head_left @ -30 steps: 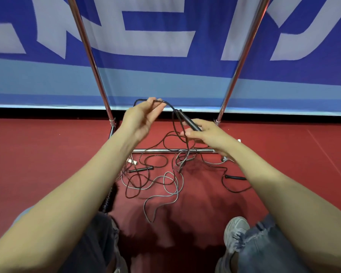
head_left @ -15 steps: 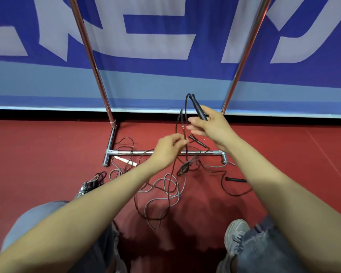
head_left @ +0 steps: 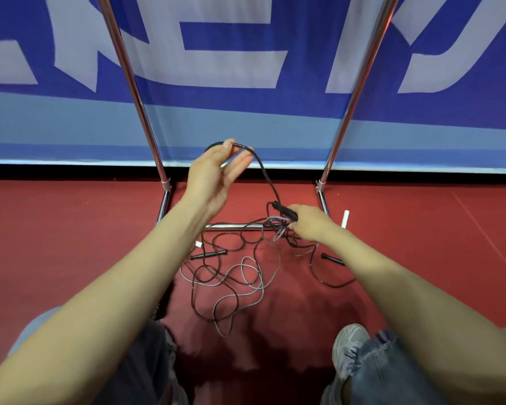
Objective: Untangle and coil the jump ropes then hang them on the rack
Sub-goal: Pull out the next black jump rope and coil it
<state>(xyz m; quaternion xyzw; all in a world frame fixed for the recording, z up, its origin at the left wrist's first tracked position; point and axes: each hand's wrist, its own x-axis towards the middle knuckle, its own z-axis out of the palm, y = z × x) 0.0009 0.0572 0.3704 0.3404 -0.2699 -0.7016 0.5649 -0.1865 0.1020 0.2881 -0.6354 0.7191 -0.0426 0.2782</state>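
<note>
Where view fails: rack [head_left: 140, 106] top cropped; right hand [head_left: 310, 226] fingers mostly hidden.
Left hand [head_left: 214, 173]: raised, pinching black strand [head_left: 265, 173].
Right hand: clenched on black handle [head_left: 285, 212], above rack's base bar [head_left: 234, 227].
Strand axis: upper-left down to handle.
Jump ropes [head_left: 231, 282]: tangled on floor [head_left: 70, 229].
Banner [head_left: 246, 121]: glyphs cropped, unreadable.

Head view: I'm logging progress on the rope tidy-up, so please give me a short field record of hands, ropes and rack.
left hand: raised, pinching a thin black cord at the fingertips
right hand: low, gripping a black rope handle and bunched cords
ropes: black and grey cords tangled on the red floor
chrome tube rack: stands behind the tangle; top out of view
coiling: not yet done
</note>
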